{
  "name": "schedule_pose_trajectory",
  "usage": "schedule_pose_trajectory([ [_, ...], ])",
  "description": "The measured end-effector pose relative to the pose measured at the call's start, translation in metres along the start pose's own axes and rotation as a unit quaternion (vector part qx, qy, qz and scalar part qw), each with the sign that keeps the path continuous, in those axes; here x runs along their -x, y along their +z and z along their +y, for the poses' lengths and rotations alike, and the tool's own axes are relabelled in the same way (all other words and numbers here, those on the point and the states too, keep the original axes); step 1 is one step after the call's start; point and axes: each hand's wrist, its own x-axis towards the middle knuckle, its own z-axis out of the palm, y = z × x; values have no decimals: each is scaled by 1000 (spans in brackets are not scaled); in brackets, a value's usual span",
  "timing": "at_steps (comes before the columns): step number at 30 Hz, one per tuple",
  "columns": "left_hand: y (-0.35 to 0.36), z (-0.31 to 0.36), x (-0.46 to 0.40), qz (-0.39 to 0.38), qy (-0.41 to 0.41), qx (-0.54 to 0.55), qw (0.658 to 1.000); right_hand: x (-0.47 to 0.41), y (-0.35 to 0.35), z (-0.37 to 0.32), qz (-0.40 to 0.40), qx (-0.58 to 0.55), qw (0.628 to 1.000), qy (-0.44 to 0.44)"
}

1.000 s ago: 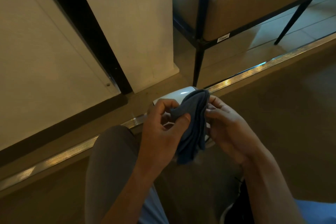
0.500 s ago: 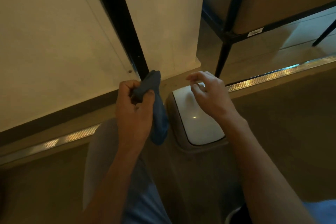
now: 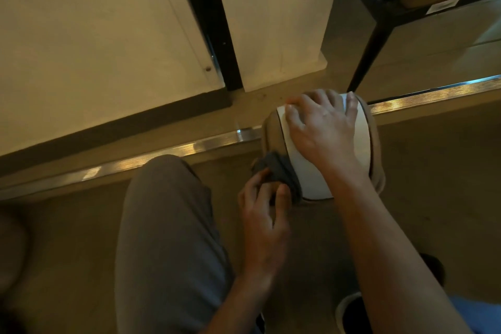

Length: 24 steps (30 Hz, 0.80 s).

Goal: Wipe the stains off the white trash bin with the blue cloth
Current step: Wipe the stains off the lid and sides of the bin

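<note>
— Fingers first: what were they doing?

— Fingers of the right hand (image 3: 324, 133) lay spread and fairly straight over the white lid of the trash bin (image 3: 306, 171), palm down, the tips reaching its far edge. Those of the left hand (image 3: 261, 206) were curled round the blue cloth (image 3: 276, 171), thumb and fingers pinching the bunched fabric.

— And where was the cloth against the bin?

— Pressed to the bin's left side, just below the lid's edge, right of centre in the frame. (It read more grey-blue than blue in that dim, yellowish light.)

— Where did the bin itself stand?

— On the brown floor, right of centre, touching or just beside the metal floor strip (image 3: 168, 154) that ran diagonally from the lower left edge towards the right edge. Whether it overlapped the strip, I couldn't tell.

— Any stains showing?

— None I could make out; the frame was slightly blurred.

— What else was around?

— A bent knee in grey trousers (image 3: 168, 225) in the lower middle, left of both hands. Pale wall panels (image 3: 95, 35) filled the upper left, split by a black vertical bar (image 3: 208, 22). A black chair leg (image 3: 371, 46) slanted down in the upper right, ending near the bin.
</note>
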Motion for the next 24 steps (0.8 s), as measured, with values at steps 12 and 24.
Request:
schedule_pose_trajectory([
  [12,34,-28,-16,68,-84,166,980,-1,16,-8,55,81,995,23],
  [24,9,-19,-138,0,-71,101,992,-6,19,-10,87,88,992,33],
])
